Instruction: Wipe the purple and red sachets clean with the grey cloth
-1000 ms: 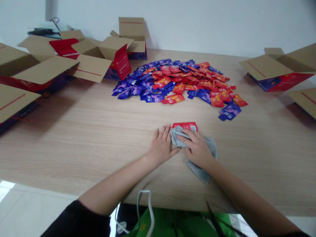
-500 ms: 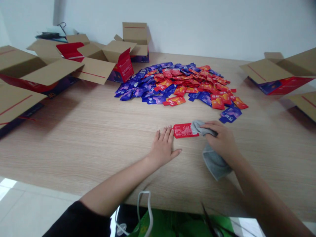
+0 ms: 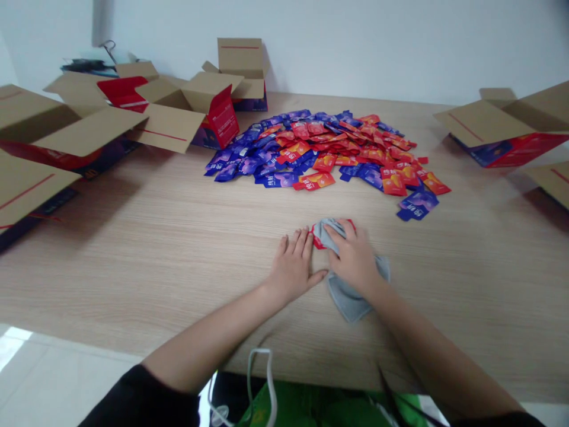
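Observation:
A red pouch [image 3: 318, 242] lies flat on the table, mostly covered by a grey cloth [image 3: 351, 301]. My left hand [image 3: 293, 261] rests flat with fingers stretched out, its fingertips at the pouch's left end. Bunched under the fingers of my right hand [image 3: 354, 255] is part of the cloth, pressed down over the pouch; the rest trails toward me on the table. Beyond both hands spreads a heap of red and purple pouches [image 3: 329, 142]. A purple pouch [image 3: 418, 204] lies at the heap's near right edge.
Open cardboard boxes stand at the left, among them a red-sided box [image 3: 224, 118] and a large box [image 3: 89, 133]. Another box [image 3: 262, 89] is by the wall. On the right sits an open box [image 3: 507, 151], with a further flap [image 3: 551, 181] nearer me.
My right hand has slid left with the cloth along the red pouch, covering most of its face. My left hand has stayed in place.

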The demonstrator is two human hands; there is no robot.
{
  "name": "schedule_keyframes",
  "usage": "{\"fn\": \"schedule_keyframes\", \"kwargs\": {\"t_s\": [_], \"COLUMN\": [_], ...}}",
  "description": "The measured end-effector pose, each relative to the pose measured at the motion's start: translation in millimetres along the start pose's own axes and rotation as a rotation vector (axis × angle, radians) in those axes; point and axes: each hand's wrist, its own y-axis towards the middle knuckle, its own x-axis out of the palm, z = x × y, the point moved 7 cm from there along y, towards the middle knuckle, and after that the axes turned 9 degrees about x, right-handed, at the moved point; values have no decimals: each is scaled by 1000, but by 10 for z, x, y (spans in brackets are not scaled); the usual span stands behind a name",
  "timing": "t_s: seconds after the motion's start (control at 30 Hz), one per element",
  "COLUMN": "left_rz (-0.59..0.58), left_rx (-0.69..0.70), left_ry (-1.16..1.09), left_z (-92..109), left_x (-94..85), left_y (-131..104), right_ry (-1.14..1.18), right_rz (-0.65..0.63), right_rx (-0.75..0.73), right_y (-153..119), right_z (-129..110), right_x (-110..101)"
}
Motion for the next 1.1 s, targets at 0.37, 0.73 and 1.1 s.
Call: {"fn": "schedule_keyframes", "kwargs": {"t_s": [0.37,0.73,1.1], "left_rz": [6,-31,14], "left_rx": [-6,26,-3], "left_ry": [-16,19,-30], "left_z": [-11,-5,-25], "left_x": [5,23,20], "left_y": [-5,-4,-1], "right_ry": [141,34,-74], "right_rz": [71,-101,-69], "right_rx": [250,-76,349], "right_y": [123,-27,87], "right_z": [685,-337,735], "right_x": [-141,72,-127]}}
